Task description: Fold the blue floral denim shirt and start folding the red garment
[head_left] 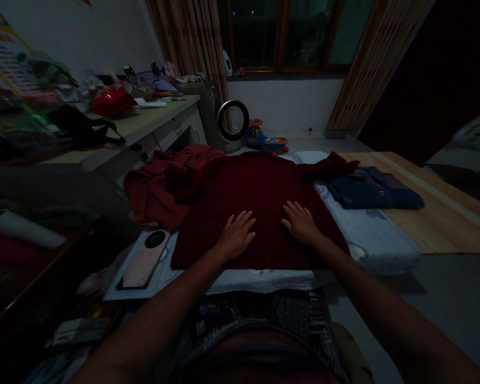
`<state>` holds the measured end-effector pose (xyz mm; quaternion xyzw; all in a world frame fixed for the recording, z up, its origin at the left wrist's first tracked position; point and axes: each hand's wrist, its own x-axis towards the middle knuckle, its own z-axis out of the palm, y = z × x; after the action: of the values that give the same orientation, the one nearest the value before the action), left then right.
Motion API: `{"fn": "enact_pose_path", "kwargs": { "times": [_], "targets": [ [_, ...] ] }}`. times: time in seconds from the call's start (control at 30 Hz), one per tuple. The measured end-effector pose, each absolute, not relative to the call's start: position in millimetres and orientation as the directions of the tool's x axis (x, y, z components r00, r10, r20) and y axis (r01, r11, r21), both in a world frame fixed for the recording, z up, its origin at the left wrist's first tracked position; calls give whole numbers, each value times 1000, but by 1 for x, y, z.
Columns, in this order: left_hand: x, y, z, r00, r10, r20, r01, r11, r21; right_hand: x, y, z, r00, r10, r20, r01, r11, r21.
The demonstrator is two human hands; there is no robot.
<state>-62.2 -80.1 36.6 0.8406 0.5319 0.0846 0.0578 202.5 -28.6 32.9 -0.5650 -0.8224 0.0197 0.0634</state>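
Observation:
A dark red long-sleeved top [260, 186] lies spread out on a pale blue cloth [368, 229] covering the surface before me. Flat on the left part of the top rests my left hand [238, 234], its fingers stretched out. My right hand [302, 221] lies on the right part, fingers spread and pressing on the fabric. One sleeve reaches out to the far right; the left one merges with a crumpled lighter red garment [156, 186]. Neither hand grips anything.
A phone [146, 261] lies on the cloth at the left. Folded dark blue clothing [376, 189] sits at the right, beside a wooden board [432, 208]. A cluttered desk [144, 122] stands at the left. Beyond are a round fan [232, 121] and a ride-on toy [266, 140].

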Motion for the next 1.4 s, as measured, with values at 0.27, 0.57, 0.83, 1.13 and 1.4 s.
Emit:
{"fn": "enact_pose_path", "kwargs": {
  "times": [0.27,0.57,0.83,1.13,1.4],
  "targets": [
    [-44,-90,25,536,844,21,798,-514,316,201,-59,15,-461,885,69,875,466,-128],
    [-34,-121,47,712,699,70,548,-616,566,223,-72,31,-488,868,89,775,478,-413],
    [-29,-110,37,538,832,136,514,-452,729,209,-107,36,-664,741,100,563,583,-586],
    [-40,-114,43,626,763,162,480,-541,691,201,-101,29,-584,789,190,556,560,-614],
    [-59,-136,52,684,721,115,627,-661,413,187,-115,30,-539,768,346,558,633,-537]
  ]
}}
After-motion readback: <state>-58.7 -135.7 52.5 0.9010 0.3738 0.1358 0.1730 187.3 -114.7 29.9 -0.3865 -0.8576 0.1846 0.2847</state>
